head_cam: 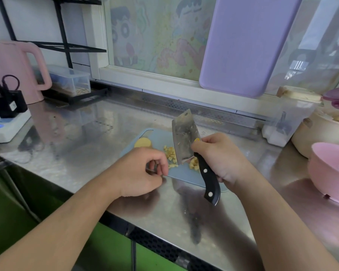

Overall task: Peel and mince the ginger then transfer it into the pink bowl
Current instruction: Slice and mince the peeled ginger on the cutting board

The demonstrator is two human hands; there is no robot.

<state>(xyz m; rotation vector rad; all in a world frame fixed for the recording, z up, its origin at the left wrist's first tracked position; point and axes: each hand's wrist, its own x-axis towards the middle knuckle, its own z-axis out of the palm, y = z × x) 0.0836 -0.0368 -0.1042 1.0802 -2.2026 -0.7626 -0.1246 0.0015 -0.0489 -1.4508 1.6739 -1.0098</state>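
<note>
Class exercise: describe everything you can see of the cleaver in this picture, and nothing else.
The cleaver has a broad rectangular steel blade, dull and smeared, with a small hole near its far top corner. Its black handle carries two pale rivets. The right hand grips the handle near the blade. The blade stands tilted, its lower edge among the ginger pieces on the blue cutting board.

- Before you runs a stainless-steel counter [98,133], shiny enough to mirror what stands on it.
- Behind it you see a white-framed window [155,73] whose pane bears faded cartoon drawings.
- A lilac board [243,45] leans upright against that window.
- At your left, a black wire rack [67,47] stands against the pale wall.
- Below the counter edge, green cabinet fronts [12,212] show.
</note>
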